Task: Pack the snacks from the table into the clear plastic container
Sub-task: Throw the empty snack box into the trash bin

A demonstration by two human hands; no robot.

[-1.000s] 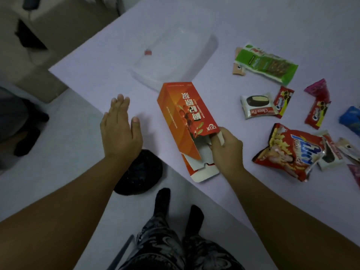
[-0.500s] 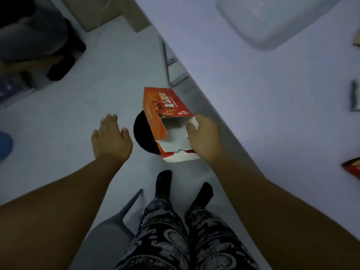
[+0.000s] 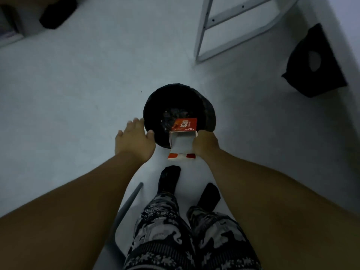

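Right hand (image 3: pixel 205 144) grips the open orange snack box (image 3: pixel 183 136), tilted over the black bin (image 3: pixel 179 114) on the floor; left hand (image 3: pixel 134 141) spread, fingertips at the bin's rim.

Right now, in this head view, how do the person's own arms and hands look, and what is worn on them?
Both forearms are bare, with no sleeves in view. The left hand and the right hand wear no gloves; no rings, watch or bracelet show in this dim picture. Lower down, patterned black and white trousers and black socks are worn.
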